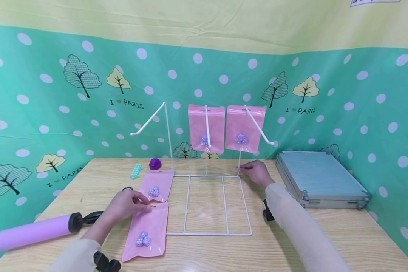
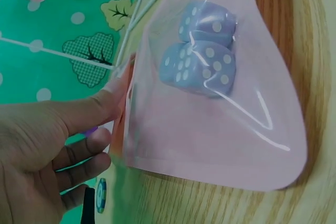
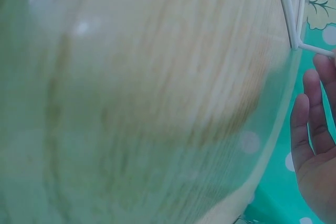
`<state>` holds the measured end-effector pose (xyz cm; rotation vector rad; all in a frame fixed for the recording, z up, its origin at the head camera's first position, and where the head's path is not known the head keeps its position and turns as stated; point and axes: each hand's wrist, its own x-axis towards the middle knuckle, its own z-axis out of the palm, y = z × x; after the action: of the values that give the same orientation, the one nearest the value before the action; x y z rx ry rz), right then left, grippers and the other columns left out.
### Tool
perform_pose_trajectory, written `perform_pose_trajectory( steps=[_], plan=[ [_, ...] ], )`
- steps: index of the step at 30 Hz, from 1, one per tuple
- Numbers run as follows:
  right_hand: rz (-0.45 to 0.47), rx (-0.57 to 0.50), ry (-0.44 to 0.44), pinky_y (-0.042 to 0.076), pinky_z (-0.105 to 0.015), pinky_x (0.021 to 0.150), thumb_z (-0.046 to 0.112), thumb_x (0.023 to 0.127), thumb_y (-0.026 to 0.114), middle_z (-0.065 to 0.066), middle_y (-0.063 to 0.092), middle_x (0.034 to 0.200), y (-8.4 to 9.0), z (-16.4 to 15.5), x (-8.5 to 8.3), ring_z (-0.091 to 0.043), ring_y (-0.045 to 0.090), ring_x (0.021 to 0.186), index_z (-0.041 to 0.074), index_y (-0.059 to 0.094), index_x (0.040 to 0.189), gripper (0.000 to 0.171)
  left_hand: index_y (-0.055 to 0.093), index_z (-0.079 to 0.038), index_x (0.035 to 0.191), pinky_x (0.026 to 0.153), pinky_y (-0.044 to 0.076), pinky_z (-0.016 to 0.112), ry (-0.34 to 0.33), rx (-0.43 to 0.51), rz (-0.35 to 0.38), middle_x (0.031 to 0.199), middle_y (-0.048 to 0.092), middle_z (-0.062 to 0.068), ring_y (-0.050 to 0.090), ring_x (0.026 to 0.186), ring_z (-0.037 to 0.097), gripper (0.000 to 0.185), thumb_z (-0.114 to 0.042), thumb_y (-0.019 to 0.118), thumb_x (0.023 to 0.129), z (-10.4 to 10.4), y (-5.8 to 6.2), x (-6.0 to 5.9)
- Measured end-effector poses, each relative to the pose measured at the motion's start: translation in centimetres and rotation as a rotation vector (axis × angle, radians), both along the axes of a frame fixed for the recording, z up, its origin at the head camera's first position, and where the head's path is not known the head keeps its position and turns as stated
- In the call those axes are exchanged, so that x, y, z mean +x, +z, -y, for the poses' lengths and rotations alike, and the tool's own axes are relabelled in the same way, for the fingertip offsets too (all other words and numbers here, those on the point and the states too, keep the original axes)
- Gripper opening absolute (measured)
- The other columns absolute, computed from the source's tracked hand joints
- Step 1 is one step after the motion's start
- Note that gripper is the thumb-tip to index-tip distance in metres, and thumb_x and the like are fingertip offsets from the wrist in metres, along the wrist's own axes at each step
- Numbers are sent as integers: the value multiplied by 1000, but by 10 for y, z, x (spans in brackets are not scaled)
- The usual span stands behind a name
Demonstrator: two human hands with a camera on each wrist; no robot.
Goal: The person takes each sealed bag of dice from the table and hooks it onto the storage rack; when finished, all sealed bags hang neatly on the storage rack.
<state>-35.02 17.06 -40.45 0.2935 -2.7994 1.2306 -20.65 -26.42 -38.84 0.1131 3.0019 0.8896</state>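
Observation:
My left hand (image 1: 125, 205) pinches the top edge of a pink zip bag (image 1: 154, 223) lying at the table's front left. Purple dotted dice (image 2: 212, 66) show through the bag's clear front in the left wrist view. Just behind it lies a second pink bag (image 1: 159, 177) of dice. A white wire display rack (image 1: 207, 234) stands in the middle, with its base flat on the wood. Two more dice bags hang at its middle hook (image 1: 208, 130) and right hook (image 1: 258, 126); the left hook (image 1: 149, 121) is bare. My right hand (image 1: 257, 173) grips the rack's right upright near its base.
A purple hand pump (image 1: 34, 231) lies at the left. At the back left are a purple rubber duck-like toy (image 1: 155, 164) and a small teal checked piece (image 1: 136, 171). A light blue case (image 1: 323, 173) sits at the right. Patterned cloth (image 1: 204, 68) hangs behind the table.

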Motion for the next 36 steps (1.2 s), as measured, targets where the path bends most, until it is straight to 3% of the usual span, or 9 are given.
perform_pose_trajectory(
  steps=[15, 25, 32, 36],
  plan=[
    [19, 12, -24, 56, -44, 89, 24, 98, 71, -14, 75, 113, 0, 0, 2, -31, 69, 104, 5, 76, 112, 24, 78, -17, 93, 80, 34, 48, 0, -100, 6, 82, 64, -5, 51, 78, 16, 29, -32, 91, 72, -6, 4, 6],
    [37, -4, -33, 56, -45, 90, 25, 98, 71, -15, 74, 115, 0, 1, 3, -32, 69, 106, 4, 76, 113, 26, 77, -17, 97, 79, 30, 46, -27, -150, -4, 74, 55, -4, 47, 74, 17, 38, -34, 93, 68, -6, 0, 8],
    [41, -8, -32, 56, -45, 91, 23, 97, 72, -14, 75, 112, 1, 3, 4, -32, 69, 105, 4, 76, 112, 25, 72, -17, 88, 80, 34, 47, -45, -213, -34, 83, 66, -4, 56, 80, 18, 36, -35, 94, 65, -8, 0, 6],
    [33, -5, -32, 57, -43, 87, 24, 97, 72, -14, 75, 112, 1, 3, 3, -30, 70, 101, 5, 76, 112, 25, 71, -17, 84, 79, 35, 47, -61, -231, -46, 82, 62, -4, 54, 79, 18, 36, -35, 95, 64, -8, 1, 5]
  ],
)
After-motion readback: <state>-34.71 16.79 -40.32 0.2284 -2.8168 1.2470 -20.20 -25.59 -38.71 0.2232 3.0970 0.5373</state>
